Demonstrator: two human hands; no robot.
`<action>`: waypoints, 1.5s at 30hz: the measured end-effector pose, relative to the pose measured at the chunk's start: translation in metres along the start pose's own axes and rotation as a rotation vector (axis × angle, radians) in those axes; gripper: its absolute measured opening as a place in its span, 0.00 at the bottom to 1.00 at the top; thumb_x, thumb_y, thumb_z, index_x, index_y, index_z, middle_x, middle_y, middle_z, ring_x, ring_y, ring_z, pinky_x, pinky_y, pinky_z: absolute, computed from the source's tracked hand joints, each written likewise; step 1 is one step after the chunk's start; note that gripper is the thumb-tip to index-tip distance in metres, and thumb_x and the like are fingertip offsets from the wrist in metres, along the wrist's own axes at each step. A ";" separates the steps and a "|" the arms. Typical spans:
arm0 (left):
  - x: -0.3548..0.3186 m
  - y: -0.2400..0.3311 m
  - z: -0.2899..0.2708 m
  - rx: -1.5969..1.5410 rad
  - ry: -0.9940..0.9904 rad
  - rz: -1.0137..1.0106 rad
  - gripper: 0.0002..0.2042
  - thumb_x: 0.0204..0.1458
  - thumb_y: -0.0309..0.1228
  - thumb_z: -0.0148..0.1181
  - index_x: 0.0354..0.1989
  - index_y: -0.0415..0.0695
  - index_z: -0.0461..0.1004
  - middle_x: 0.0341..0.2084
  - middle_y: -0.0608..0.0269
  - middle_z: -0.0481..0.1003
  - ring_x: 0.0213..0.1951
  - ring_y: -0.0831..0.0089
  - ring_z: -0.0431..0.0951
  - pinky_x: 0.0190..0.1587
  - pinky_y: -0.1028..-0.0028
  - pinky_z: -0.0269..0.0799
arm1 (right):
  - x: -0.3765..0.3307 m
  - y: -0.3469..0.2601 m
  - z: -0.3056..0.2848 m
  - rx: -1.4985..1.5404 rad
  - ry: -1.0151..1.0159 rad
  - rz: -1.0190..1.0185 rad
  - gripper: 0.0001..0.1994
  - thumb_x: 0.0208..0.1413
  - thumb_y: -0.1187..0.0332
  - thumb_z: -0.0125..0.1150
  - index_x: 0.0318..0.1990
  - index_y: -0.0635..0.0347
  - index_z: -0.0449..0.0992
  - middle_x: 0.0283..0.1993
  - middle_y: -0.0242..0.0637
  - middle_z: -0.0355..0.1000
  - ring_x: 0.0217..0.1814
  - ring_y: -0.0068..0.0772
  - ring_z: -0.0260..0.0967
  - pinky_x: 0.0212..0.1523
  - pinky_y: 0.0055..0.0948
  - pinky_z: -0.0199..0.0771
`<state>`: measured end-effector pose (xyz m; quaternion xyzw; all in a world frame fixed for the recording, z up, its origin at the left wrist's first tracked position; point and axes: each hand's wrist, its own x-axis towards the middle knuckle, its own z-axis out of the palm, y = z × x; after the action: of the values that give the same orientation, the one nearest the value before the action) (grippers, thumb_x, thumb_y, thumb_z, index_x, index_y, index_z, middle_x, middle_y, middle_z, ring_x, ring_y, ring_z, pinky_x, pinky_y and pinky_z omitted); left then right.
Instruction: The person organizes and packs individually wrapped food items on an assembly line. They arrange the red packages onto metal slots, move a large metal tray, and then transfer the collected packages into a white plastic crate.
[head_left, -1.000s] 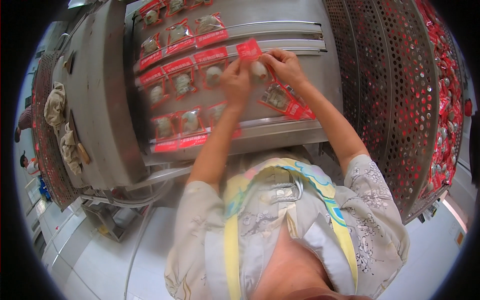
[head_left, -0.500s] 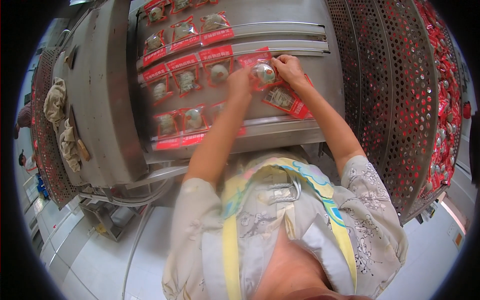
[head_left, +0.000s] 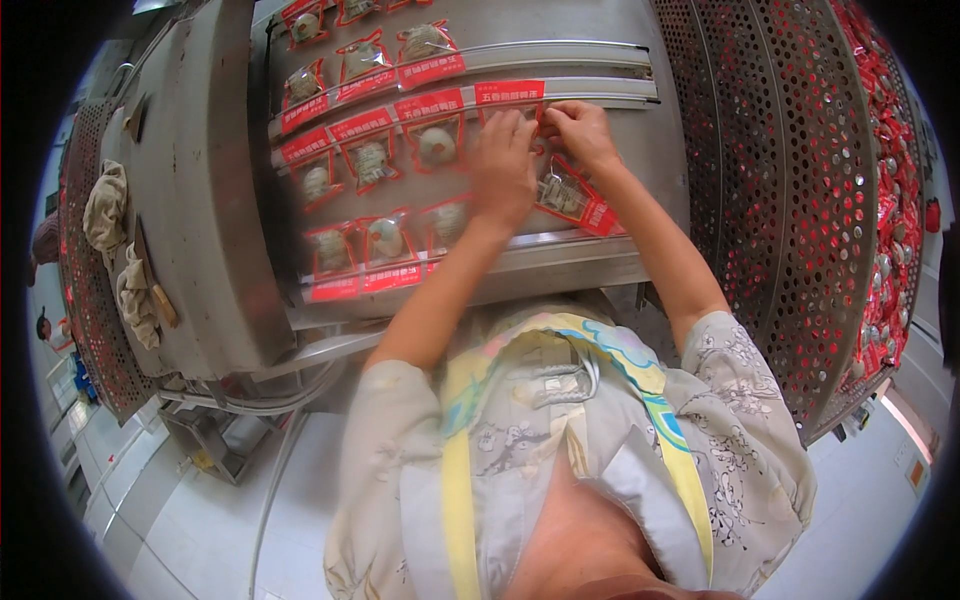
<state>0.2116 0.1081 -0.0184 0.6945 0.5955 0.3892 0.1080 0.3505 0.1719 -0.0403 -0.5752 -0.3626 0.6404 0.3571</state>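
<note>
Presently, a packet [head_left: 510, 92] is pinched at its right edge by the right hand [head_left: 582, 133] and partly covered by the left hand [head_left: 504, 168], whose grip cannot be determined. It is laid partly over a rail [head_left: 605, 94].

A: Packets [head_left: 437, 147]?
B: Clear plastic film, glossy and wrinkled; the red bands [head_left: 430, 105] look smooth and shiny.
A: Worktop [head_left: 650, 150]?
B: Grey metal, smooth, dull sheen. The rail [head_left: 600, 91] is brighter metal.
A: Side panel [head_left: 800, 150]?
B: Perforated metal, mostly matt.
A: Non-metals?
B: Rag [head_left: 105, 212]: matt cloth, crumpled, appears coarse. Handle [head_left: 165, 305]: resembles smooth wood. Sleeve [head_left: 745, 390]: matt fabric. Floor [head_left: 215, 530]: smooth, faintly glossy.
</note>
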 end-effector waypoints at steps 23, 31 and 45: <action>0.012 0.051 0.041 -0.240 -0.434 0.317 0.31 0.36 0.22 0.61 0.54 0.47 0.62 0.47 0.51 0.69 0.44 0.56 0.73 0.42 0.66 0.72 | -0.079 -0.005 -0.111 0.471 -0.075 0.337 0.12 0.58 0.60 0.51 0.39 0.58 0.73 0.32 0.30 0.72 0.29 0.19 0.69 0.30 0.21 0.71; 0.020 0.041 0.064 -0.910 -0.463 -0.415 0.18 0.48 0.31 0.62 0.45 0.42 0.64 0.36 0.63 0.74 0.37 0.77 0.74 0.38 0.76 0.71 | -0.060 -0.009 -0.097 -0.277 0.209 -0.495 0.12 0.53 0.66 0.60 0.43 0.61 0.73 0.31 0.27 0.71 0.33 0.15 0.65 0.33 0.16 0.65; 0.010 0.035 0.065 -0.686 -0.252 -0.712 0.16 0.58 0.38 0.49 0.31 0.37 0.76 0.19 0.73 0.71 0.23 0.87 0.64 0.25 0.82 0.60 | -0.021 0.010 -0.094 -0.091 0.092 -0.119 0.12 0.51 0.63 0.60 0.25 0.63 0.77 0.22 0.31 0.73 0.23 0.18 0.67 0.26 0.21 0.66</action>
<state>0.2810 0.1281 -0.0361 0.4149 0.6155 0.4144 0.5265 0.4450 0.1543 -0.0459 -0.5972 -0.4080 0.5739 0.3841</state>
